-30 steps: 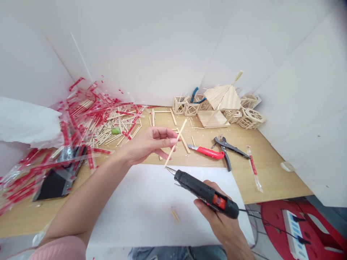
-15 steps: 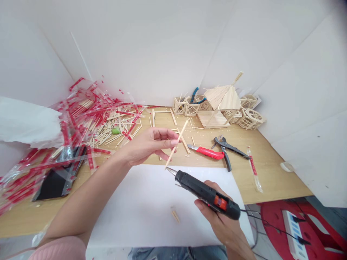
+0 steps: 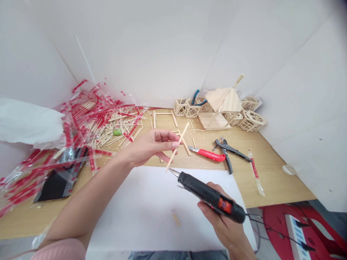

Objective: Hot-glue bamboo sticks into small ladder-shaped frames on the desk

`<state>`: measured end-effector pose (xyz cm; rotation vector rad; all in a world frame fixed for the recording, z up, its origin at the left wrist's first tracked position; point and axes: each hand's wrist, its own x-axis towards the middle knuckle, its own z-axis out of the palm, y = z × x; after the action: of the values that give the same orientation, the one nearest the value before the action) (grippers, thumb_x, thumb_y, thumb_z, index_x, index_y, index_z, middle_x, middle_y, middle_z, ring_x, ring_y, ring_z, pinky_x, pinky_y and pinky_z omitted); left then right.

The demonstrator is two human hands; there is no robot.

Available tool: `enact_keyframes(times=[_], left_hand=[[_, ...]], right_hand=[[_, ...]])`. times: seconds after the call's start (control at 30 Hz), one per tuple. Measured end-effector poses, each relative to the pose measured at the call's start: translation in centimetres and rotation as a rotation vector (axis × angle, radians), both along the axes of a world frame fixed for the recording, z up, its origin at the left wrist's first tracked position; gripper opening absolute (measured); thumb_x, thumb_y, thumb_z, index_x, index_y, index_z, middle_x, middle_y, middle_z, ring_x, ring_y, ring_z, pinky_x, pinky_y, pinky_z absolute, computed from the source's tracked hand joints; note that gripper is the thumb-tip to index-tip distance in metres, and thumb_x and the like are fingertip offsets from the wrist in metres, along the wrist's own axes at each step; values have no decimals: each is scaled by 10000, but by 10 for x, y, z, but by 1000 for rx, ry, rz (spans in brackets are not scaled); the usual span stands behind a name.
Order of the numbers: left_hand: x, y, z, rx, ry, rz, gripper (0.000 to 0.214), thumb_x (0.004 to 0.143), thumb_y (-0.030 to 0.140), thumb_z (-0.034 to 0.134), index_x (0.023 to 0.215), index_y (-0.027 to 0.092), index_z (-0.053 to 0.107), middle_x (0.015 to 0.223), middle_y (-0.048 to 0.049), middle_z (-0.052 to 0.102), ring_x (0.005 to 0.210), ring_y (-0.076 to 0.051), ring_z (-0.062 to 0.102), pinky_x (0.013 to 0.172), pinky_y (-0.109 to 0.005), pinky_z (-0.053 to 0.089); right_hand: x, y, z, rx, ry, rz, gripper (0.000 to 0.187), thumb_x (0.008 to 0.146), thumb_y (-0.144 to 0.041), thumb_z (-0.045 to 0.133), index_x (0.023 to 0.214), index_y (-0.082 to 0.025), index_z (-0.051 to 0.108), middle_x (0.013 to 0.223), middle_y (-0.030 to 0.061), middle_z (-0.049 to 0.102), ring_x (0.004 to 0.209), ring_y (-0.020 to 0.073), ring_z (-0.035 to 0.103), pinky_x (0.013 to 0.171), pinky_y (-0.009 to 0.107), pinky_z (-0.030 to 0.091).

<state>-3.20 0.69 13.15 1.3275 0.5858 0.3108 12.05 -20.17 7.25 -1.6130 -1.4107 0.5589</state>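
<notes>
Stick [image 3: 177,146], frame centre: I am seeing the left hand [image 3: 151,146] pinching it, tilted, above the counter [image 3: 271,177]. Right hand [image 3: 222,220] is gripping glue gun [image 3: 211,196], nozzle just beside the stick's lower end.

A pale, natural-wood stick [image 3: 177,146] is showing against a black glue gun [image 3: 211,196], which is wearing an orange-red trigger patch and a silvery metal tip. The desk [image 3: 271,173] is showing light tan wood, with a plain white sheet [image 3: 141,206] lying over it. A cutter [image 3: 208,154] is showing a bright red handle beside dark grey pliers [image 3: 229,150]. Clear wrappers [image 3: 81,119] are carrying red stripes. The small stick models [image 3: 225,108] are showing the same pale wood, and one sleeve [image 3: 58,250] is showing pink.
</notes>
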Motion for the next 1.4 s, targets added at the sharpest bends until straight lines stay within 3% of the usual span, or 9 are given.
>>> enact_keyframes(times=[0.13,0.23,0.4,1.4], left_hand=[[-2,1,-2,9,3,-64,229,728,336,701,859,166,622,788,-4,589,708,-102,569,555,-193,544],[-3,0,-4,14,36,-134,255,725,363,703,870,170,623,766,-1,586,698,-104,567,562,-207,554],[-3,-3,-3,-7,81,-209,280,720,380,706,875,165,616,744,6,579,677,-99,566,590,-229,567],[-6,-6,-2,6,93,-262,250,742,368,691,882,173,622,733,14,592,671,-97,572,600,-226,569]], right_hand=[[6,1,1,73,-2,-93,83,839,-272,567,813,-194,578,703,1,565,596,123,524,552,220,447],[11,6,3,148,-14,-282,128,840,-301,564,782,-192,594,684,3,570,586,124,523,557,226,447],[16,14,2,135,62,-460,214,829,-385,569,773,-185,623,678,19,602,624,146,547,578,245,451],[16,10,-3,130,-38,-438,226,833,-384,567,752,-178,613,612,8,528,557,130,487,508,235,430]])
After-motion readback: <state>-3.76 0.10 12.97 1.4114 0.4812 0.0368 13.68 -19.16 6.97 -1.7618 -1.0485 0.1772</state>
